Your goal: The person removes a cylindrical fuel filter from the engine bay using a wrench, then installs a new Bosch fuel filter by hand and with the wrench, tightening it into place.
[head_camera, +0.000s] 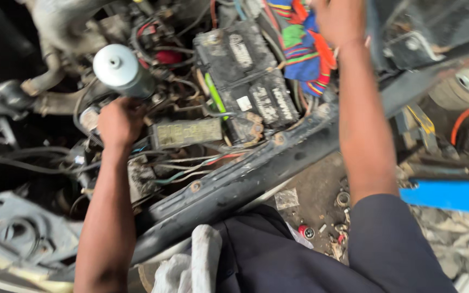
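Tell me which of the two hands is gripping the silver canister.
The left hand: it grips the base of the silver canister over the engine bay. The right hand is up by the striped cloth, apart from the canister.

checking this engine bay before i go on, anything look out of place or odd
A bright striped cloth is stuffed among the wires beside the battery, under the right hand. Loose bearings and scraps litter the ground below the front bar.

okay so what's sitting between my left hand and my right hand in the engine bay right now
In the head view, a dirty black car battery lies between the left hand and the right hand, with tangled wires beside it.
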